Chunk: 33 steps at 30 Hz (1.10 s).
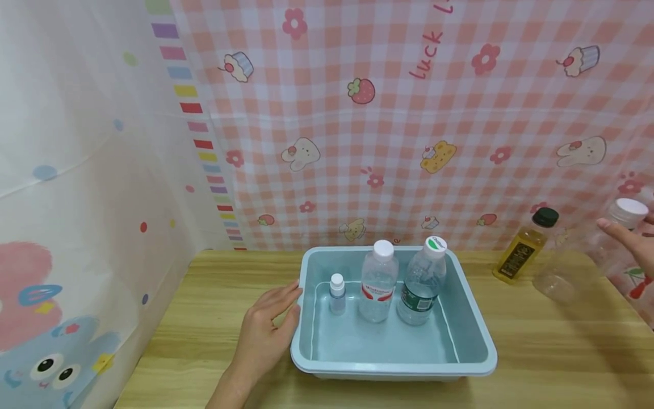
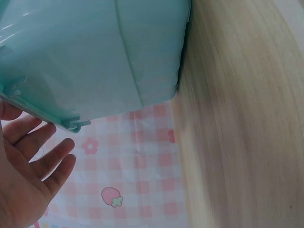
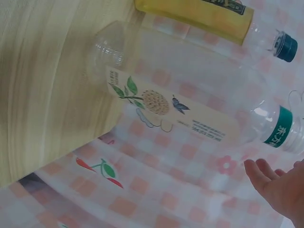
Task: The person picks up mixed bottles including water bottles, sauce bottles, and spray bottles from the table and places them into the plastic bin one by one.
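Observation:
My left hand point(image 1: 268, 326) is at the left rim of a light blue plastic basin point(image 1: 393, 368), with its fingers extended and touching the rim. In the left wrist view, these fingers point(image 2: 52, 159) are spread loosely beside the basin's outer wall. Inside the basin stand a small white-capped bottle point(image 1: 337, 301), a clear bottle with a red-and-white label point(image 1: 378, 292) and a green-labelled water bottle point(image 1: 420, 298). At the far right, my right hand point(image 1: 638, 247) is beside the neck of a large clear bottle point(image 3: 190, 90); its fingers look extended, not wrapped around it.
A bottle of yellow oil point(image 1: 521, 250) with a dark cap stands left of the large clear bottle. The wooden table point(image 1: 204, 341) meets a pink checked cloth point(image 1: 332, 125) at the back. A white patterned curtain point(image 1: 102, 170) hangs on the left.

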Tool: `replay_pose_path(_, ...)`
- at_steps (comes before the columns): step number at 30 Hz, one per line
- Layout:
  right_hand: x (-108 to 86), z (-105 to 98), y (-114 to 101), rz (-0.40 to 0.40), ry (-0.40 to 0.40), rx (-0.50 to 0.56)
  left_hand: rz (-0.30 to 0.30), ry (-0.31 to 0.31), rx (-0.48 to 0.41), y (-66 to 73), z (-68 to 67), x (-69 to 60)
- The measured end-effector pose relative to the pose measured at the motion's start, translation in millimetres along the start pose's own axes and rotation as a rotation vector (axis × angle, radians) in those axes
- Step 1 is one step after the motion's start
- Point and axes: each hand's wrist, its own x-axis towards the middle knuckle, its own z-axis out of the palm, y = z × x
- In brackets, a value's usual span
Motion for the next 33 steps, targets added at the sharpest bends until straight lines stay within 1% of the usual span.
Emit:
replay_pose_path(1,13.1,5,20,-0.044,0.037,0.038,0.003,0.002,0.0,0.0,-0.1,0.1)
replay_pose_path(2,27.7,11,42,-0.077,0.057,0.051,0.003,0.003,0.001,0.0,-0.3,0.3)
replay_pose_path(3,41.6,15,65,-0.111,0.064,0.071,0.005,0.004,0.001,0.0,-0.4,0.4)
replay_pose_path(4,52.7,19,84,-0.14,0.075,0.081,0.007,0.004,0.001,0.0,-0.4,0.6)
replay_pose_path(5,59.2,21,94,-0.141,0.059,0.094,0.009,0.005,-0.002,-0.1,-0.4,0.5)
replay_pose_path(6,64.0,23,101,-0.16,0.05,0.119,0.009,0.005,-0.002,-0.2,-0.4,0.6)
replay_pose_path(7,66.5,24,105,-0.15,0.022,0.14,0.011,0.005,-0.003,-0.3,-0.3,0.6)
replay_pose_path(8,65.5,23,104,-0.126,-0.013,0.131,0.011,0.005,-0.003,-0.3,-0.3,0.7)
replay_pose_path(13,51.1,12,78,-0.073,-0.188,0.175,0.023,0.01,-0.001,-0.8,-0.1,0.7)
replay_pose_path(14,50.4,12,77,-0.074,-0.191,0.192,0.023,0.011,-0.001,-0.9,-0.1,0.6)
replay_pose_path(15,53.5,14,81,-0.077,-0.192,0.22,0.023,0.011,0.0,-1.1,0.0,0.4)
replay_pose_path(17,61.5,19,96,-0.086,-0.166,0.254,0.019,0.01,0.0,-1.2,-0.1,0.1)
replay_pose_path(18,67.2,22,106,-0.092,-0.139,0.259,0.015,0.009,0.0,-1.3,-0.1,-0.1)
replay_pose_path(20,79.1,29,127,-0.104,-0.094,0.236,0.01,0.007,-0.001,-1.2,0.0,-0.2)
replay_pose_path(22,88.9,33,143,-0.105,-0.065,0.186,0.006,0.006,-0.002,-1.1,0.1,-0.5)
replay_pose_path(24,95.7,37,153,-0.123,-0.042,0.158,0.004,0.005,-0.002,-1.0,0.2,-0.8)
replay_pose_path(25,97.4,38,155,-0.134,-0.037,0.155,0.003,0.005,-0.002,-0.9,0.2,-0.9)
replay_pose_path(27,96.0,38,152,-0.165,-0.032,0.177,0.003,0.006,-0.003,-0.8,0.1,-0.9)
replay_pose_path(29,87.9,36,138,-0.21,-0.048,0.243,0.004,0.007,-0.003,-0.7,0.0,-0.7)
replay_pose_path(31,71.2,30,111,-0.245,-0.076,0.319,0.006,0.007,-0.003,-0.7,-0.1,-0.4)
replay_pose_path(33,47.8,21,73,-0.261,-0.127,0.404,0.009,0.008,-0.003,-0.9,0.0,-0.2)
